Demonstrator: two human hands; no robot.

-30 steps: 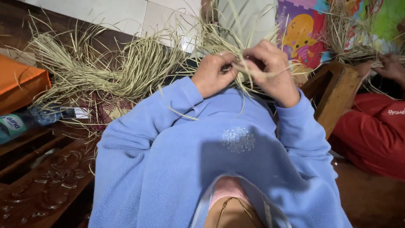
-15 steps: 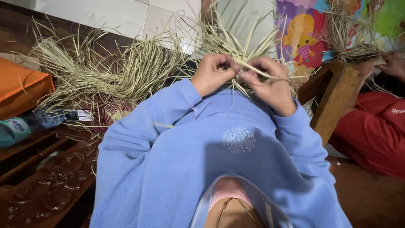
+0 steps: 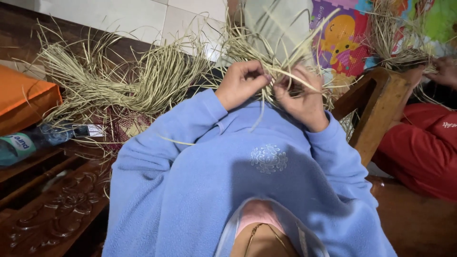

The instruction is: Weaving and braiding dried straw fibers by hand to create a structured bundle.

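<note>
My left hand (image 3: 240,84) and my right hand (image 3: 300,97) are raised together in front of my chest, both in blue fleece sleeves. Each pinches thin pale-green grass strands (image 3: 278,64) of a woven piece whose loose ends stick out above and around my fingers. One strand runs slantwise across my right hand. The fingertips of the two hands nearly touch among the strands.
A large heap of loose dried grass (image 3: 124,81) lies to the left on the carved wooden seat (image 3: 57,214). An orange cushion (image 3: 24,100) and a lying plastic bottle (image 3: 28,143) are at far left. At right, a wooden armrest (image 3: 376,109) and another person in red (image 3: 423,143) handling grass.
Both hands have stayed together at the woven strands, shifting slightly; my fingers have regripped and the slanting strand now lies across my right hand.
</note>
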